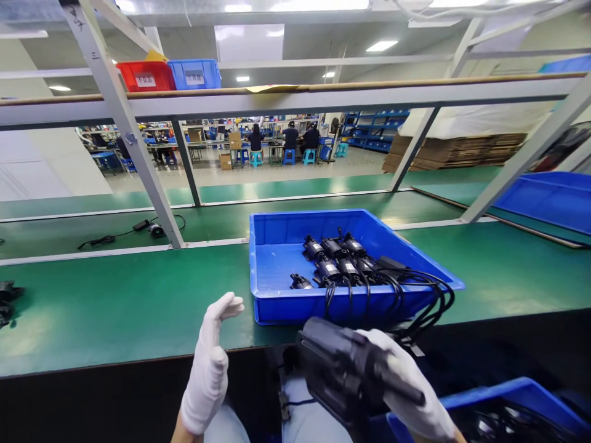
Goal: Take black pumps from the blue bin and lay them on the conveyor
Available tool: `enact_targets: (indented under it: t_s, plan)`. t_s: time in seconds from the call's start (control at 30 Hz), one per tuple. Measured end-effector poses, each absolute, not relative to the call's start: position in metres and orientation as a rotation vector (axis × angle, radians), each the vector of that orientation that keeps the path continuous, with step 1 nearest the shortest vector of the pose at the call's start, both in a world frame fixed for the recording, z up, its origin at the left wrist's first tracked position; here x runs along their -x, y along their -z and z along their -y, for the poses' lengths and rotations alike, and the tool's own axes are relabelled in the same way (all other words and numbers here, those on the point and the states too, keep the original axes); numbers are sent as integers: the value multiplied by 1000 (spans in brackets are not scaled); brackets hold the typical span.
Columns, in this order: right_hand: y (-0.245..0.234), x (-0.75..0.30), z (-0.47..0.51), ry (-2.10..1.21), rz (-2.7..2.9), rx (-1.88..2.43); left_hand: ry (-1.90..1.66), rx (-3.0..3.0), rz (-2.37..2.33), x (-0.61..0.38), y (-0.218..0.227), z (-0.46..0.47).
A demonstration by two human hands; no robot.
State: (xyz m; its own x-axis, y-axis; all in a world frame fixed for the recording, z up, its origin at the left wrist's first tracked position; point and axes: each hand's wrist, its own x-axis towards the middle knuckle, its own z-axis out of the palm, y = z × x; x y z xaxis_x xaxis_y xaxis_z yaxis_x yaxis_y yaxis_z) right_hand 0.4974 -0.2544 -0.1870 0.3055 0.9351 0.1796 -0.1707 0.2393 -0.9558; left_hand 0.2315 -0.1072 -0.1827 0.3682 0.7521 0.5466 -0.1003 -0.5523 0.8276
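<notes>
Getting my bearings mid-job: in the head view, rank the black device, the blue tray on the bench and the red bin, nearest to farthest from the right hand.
From the right hand:
1. Black device: held in it, motion-blurred.
2. Blue tray: just ahead, on the green bench.
3. Red bin: farther off, ahead and left, on the upper shelf.

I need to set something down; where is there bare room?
The green bench is bare between the black parts at far left and the blue bin, and again right of the bin. The bin's back left is bare; its front right is crowded with black devices and cables. The right hand holds a dark device in front.
</notes>
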Motion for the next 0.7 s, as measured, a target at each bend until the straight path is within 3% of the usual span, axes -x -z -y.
enact_targets:
  t_s: [0.23,0.5,0.7]
  plan:
    - [162,-472,231,-1317,392,1162,-1159,-1781,-669,-230,186,114]
    - [125,-447,223,-1125,895,1517,-839,-1462,-609,-260,168,144]
    - [113,-436,244,-1222,1117,1316,-645,-682,-289,-293,173,149]
